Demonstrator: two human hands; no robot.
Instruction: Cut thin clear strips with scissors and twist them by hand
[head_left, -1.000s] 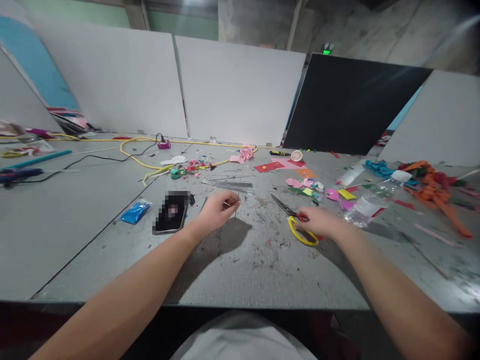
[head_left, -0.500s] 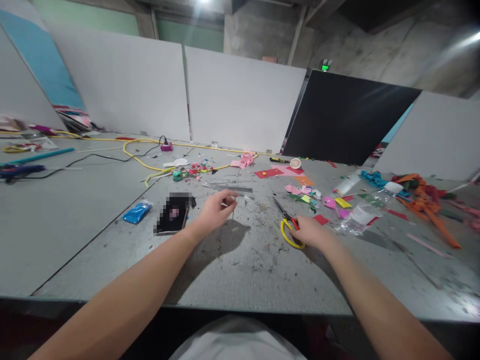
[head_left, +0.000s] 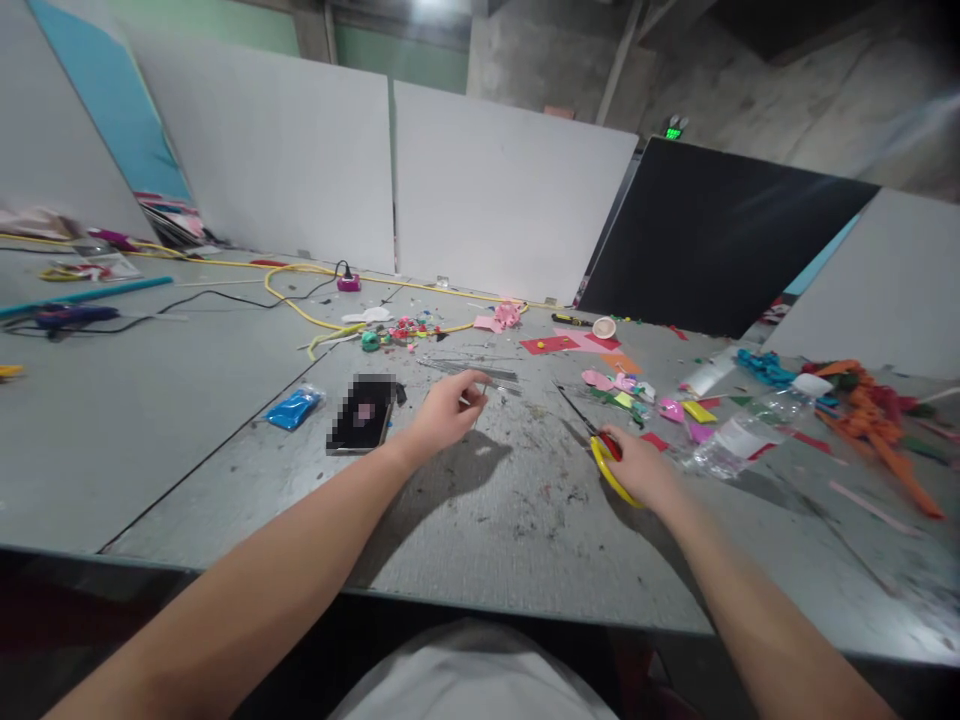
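My right hand is closed on the handles of a pair of scissors with yellow and red grips. Their dark blades point away from me, low over the table, and look closed. My left hand is in a pinch above the table, with what looks like a thin wire between thumb and fingertips, hard to make out. Just beyond it lies a loose bundle of thin metal wires. Left of that hand a phone, partly blurred out, rests beside a blue packet.
A clear plastic bottle stands tilted-looking at the right, near orange strips. Coloured scraps lie ahead of the scissors. A yellow cable and a glue gun are at the left. White panels stand behind.
My right hand has lifted the scissors slightly and turned them, so the handle loops show more edge-on. The left hand keeps its pinch. The whole view has shifted slightly.
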